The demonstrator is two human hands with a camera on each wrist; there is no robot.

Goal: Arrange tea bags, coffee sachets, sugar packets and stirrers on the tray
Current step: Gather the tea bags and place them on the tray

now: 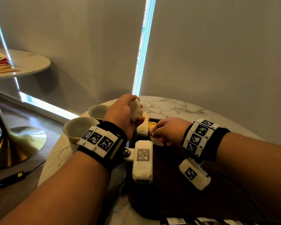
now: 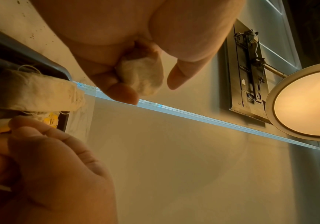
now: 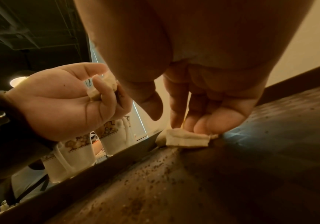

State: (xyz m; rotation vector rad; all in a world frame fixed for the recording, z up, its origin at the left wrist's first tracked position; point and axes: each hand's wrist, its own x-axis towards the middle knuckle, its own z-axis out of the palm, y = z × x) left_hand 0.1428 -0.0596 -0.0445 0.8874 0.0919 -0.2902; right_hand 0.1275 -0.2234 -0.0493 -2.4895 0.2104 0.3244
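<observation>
A dark brown tray (image 1: 169, 184) lies on the marble table. My left hand (image 1: 136, 116) is raised over the tray's far left corner and grips a pale tea bag (image 1: 135, 109) in curled fingers; the left wrist view shows that tea bag (image 2: 144, 75) between fingers and thumb. My right hand (image 1: 156, 137) is low on the tray floor, its fingertips (image 3: 199, 127) pinching another tea bag (image 3: 186, 140) that touches the tray (image 3: 232, 181). A third tea bag (image 1: 143, 127) lies between the hands, with yellow tags (image 1: 152, 124) beside it.
Two empty cups (image 1: 78, 129) (image 1: 98, 111) stand on the table left of the tray. Printed packets (image 1: 177, 221) lie at the near edge. Dark crumbs speckle the tray floor. A second round table (image 1: 31, 62) stands far left, and a power adapter (image 1: 11, 178) lies on the floor.
</observation>
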